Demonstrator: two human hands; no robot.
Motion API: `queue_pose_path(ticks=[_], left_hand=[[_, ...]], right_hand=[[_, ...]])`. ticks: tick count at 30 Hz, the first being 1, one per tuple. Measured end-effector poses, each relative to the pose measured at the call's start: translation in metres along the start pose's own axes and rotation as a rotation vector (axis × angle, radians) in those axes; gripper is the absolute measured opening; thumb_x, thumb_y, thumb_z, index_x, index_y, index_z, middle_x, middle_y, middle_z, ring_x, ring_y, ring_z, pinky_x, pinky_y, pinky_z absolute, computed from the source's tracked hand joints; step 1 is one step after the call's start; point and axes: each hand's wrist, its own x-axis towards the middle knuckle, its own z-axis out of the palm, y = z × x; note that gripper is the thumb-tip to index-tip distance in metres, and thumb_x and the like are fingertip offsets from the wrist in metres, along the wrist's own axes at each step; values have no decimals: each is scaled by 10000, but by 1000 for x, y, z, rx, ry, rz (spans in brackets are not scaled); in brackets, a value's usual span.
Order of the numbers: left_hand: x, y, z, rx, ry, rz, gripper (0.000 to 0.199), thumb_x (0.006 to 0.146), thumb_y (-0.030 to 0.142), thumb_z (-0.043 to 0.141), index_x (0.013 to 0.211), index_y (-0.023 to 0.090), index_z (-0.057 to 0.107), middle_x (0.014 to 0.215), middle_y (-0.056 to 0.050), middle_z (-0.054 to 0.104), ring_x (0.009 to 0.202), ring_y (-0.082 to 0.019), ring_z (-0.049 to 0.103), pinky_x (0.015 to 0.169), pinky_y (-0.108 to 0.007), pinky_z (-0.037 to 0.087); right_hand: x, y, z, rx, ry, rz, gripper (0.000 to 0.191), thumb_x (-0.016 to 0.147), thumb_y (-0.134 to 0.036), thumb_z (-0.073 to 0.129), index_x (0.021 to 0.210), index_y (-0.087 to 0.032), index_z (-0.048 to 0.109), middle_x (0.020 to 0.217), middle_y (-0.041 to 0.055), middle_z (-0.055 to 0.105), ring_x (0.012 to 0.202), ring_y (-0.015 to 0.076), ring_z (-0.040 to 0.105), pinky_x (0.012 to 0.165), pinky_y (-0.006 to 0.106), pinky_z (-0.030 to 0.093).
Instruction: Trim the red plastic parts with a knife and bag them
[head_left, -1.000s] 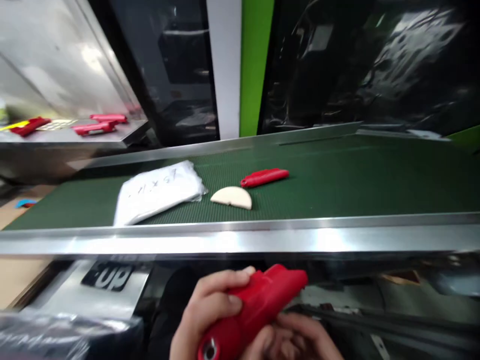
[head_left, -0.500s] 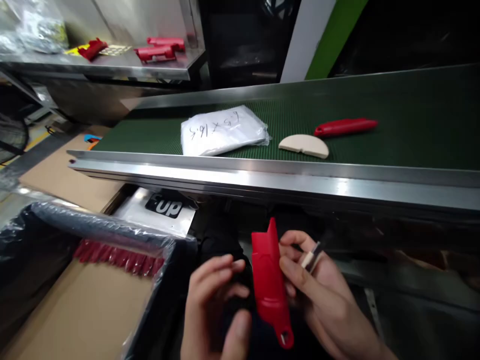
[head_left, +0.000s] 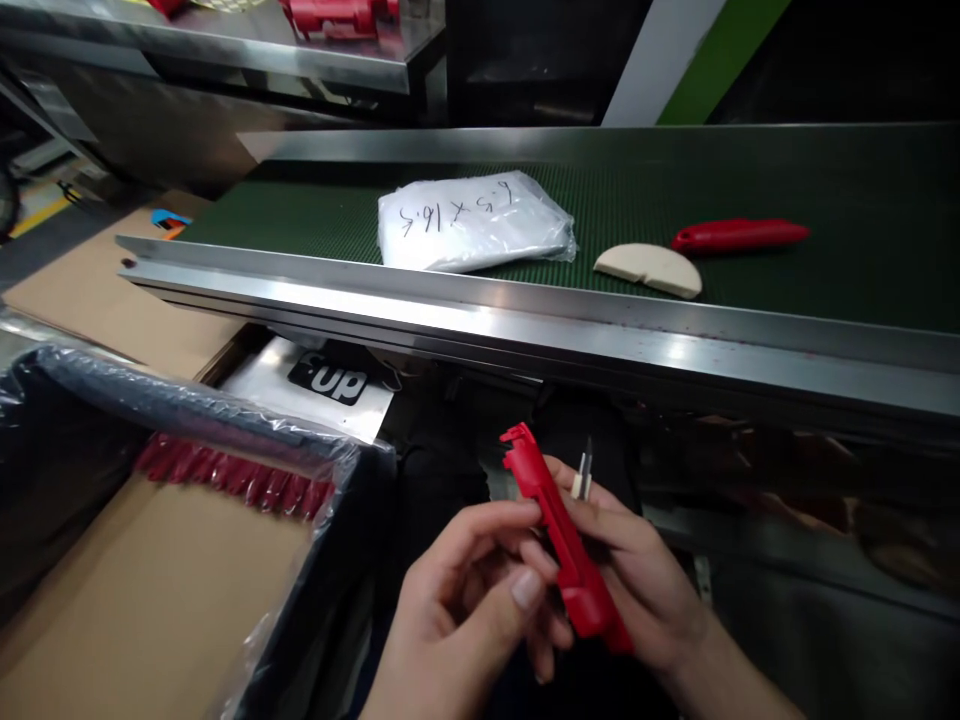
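Observation:
A long red plastic part [head_left: 564, 540], like a moulded handle shell, is tilted in front of me below the conveyor edge. My right hand [head_left: 637, 570] grips it from the right side. Between the fingers of that same hand sticks up a small knife [head_left: 583, 478] with a thin blade and a pale wrapped section; the rest of it is hidden. My left hand [head_left: 476, 600] has curled fingers against the part's left edge, with the thumb close by.
Ahead runs a green conveyor belt [head_left: 315, 215] with a metal rail [head_left: 450, 300]. On it lie a marked plastic-wrapped packet [head_left: 472, 225], a cream half-disc [head_left: 649, 270] and another red part [head_left: 739, 236]. At left, a lined box [head_left: 360, 480] holds cardboard and bagged red parts [head_left: 232, 480].
The red part has turned in my right hand, so its hollow side now shows. My left hand has closed in from the left and touches it. The view has shifted downward.

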Motion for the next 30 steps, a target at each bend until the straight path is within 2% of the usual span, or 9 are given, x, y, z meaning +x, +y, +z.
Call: queue_pose_path(ticks=[3, 7, 9, 14, 21, 26, 30], left_hand=[[2, -1, -4, -11, -2, -3, 235, 829, 245, 741, 1061, 222, 705, 871, -43, 637, 627, -135, 634, 508, -190, 515], [7, -1, -9, -76, -39, -14, 232, 855, 176, 689, 1084, 208, 701, 876, -52, 636, 636, -139, 635, 502, -185, 513], [9, 1, -10, -97, -37, -38, 239, 878, 153, 646, 1109, 196, 690, 876, -60, 633, 646, -136, 630, 518, -185, 512], [11, 5, -9, -34, 39, -83, 242, 885, 166, 636, 1121, 189, 684, 909, -67, 629, 633, -111, 596, 545, -185, 493], [12, 1, -11, 51, 63, -92, 245, 870, 214, 683, 1114, 201, 679, 952, -70, 647, 641, -100, 574, 576, -202, 487], [15, -2, -12, 32, 68, -123, 242, 859, 226, 705, 1096, 187, 673, 939, -69, 649, 633, -90, 553, 584, -199, 472], [17, -4, -11, -3, 37, -178, 215, 895, 248, 655, 1100, 185, 661, 899, -77, 660, 706, -137, 592, 648, -238, 492]], right_hand=[[4, 2, 0, 10, -19, -4, 237, 812, -265, 727, 1026, -209, 645, 805, -3, 679, 625, 92, 634, 606, 193, 532], [6, 2, -1, -32, -8, -18, 272, 854, -292, 684, 1106, -201, 635, 844, 15, 683, 679, 102, 647, 646, 209, 544], [7, 1, -1, -50, 25, -27, 293, 864, -311, 676, 1127, -192, 625, 823, 20, 674, 681, 104, 641, 638, 202, 537], [6, -3, 1, -141, 164, -112, 343, 827, -337, 725, 1126, -206, 619, 917, 20, 650, 711, 95, 600, 648, 200, 529], [2, -7, 4, -277, 162, -232, 336, 831, -368, 722, 1093, -185, 619, 752, -13, 579, 548, 44, 422, 437, 134, 341], [-2, -7, 3, -306, 158, -279, 332, 821, -369, 735, 1074, -182, 631, 738, -15, 583, 544, 43, 442, 428, 136, 357], [-6, -9, 2, -304, 147, -282, 294, 821, -348, 740, 1046, -189, 636, 738, -23, 586, 553, 40, 471, 412, 119, 363]])
